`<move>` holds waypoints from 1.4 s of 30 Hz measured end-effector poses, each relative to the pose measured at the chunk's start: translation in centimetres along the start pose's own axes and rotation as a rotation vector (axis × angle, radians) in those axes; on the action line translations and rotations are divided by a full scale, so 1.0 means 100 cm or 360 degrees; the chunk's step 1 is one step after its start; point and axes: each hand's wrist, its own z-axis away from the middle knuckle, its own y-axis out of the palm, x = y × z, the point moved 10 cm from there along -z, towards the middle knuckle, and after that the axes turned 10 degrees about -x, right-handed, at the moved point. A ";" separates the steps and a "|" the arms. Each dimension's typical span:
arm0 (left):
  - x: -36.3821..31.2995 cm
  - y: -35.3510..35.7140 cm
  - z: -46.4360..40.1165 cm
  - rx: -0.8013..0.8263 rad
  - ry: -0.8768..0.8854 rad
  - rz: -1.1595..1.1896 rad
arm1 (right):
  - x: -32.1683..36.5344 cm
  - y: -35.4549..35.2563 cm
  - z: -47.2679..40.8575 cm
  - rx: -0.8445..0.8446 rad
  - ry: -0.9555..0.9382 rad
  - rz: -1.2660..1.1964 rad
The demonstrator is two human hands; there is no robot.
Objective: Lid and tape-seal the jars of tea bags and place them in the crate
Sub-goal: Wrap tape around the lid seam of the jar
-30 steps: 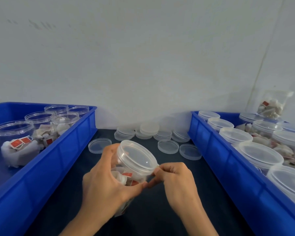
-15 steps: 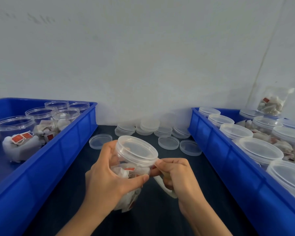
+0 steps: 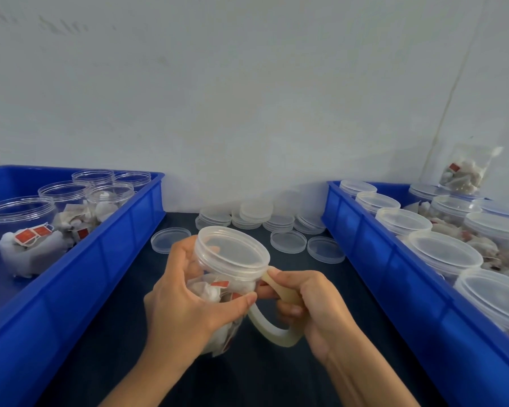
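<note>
A clear plastic jar of tea bags (image 3: 218, 292) with a translucent lid (image 3: 231, 252) on it is held tilted above the dark table. My left hand (image 3: 185, 304) wraps around the jar's body. My right hand (image 3: 315, 309) holds a roll of pale tape (image 3: 272, 333), its fingers pinching the tape end against the lid's edge on the jar's right side. The roll hangs below and between the hands. The right blue crate (image 3: 394, 277) holds several lidded jars (image 3: 444, 254).
The left blue crate (image 3: 80, 268) holds several open jars (image 3: 21, 212) and loose tea bags. Loose lids (image 3: 288, 240) lie flat and in stacks on the table by the wall. A bag of tea bags (image 3: 465, 171) stands at the far right.
My right hand has drawn tape out, and the roll has come into sight below the hands. The jar has tilted a little more upright.
</note>
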 end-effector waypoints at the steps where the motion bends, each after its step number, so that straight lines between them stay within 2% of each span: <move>1: 0.001 0.001 0.000 0.0014 0.0005 -0.0025 | -0.001 0.000 -0.001 -0.0005 0.0011 0.0010; 4: 0.004 0.008 -0.004 0.0118 -0.0006 -0.0083 | -0.001 -0.001 -0.005 -0.0074 -0.0024 0.0107; 8: 0.013 0.011 -0.011 0.0236 -0.0088 0.0028 | 0.015 0.002 -0.006 -0.0060 -0.0342 0.0200; 13: 0.028 0.008 -0.007 0.0271 -0.0263 0.0150 | 0.022 0.006 -0.006 -0.0144 -0.0577 0.0626; 16: 0.030 0.008 -0.007 0.0297 -0.0324 0.0147 | 0.024 0.010 -0.003 -0.0150 -0.0629 0.0745; 22: 0.017 0.003 -0.015 0.0050 -0.0244 -0.0381 | 0.027 0.015 0.001 -0.0140 -0.0677 0.0943; 25: 0.016 0.008 -0.019 0.0006 -0.0230 -0.0504 | 0.026 0.014 0.001 -0.0117 -0.0695 0.1049; 36: 0.025 0.008 -0.022 -0.0024 -0.0208 -0.0251 | 0.046 0.015 0.007 0.0179 -0.0953 0.1683; 42: 0.021 0.005 -0.016 -0.0070 -0.0147 -0.0219 | 0.047 0.012 0.000 0.0153 -0.1018 0.1941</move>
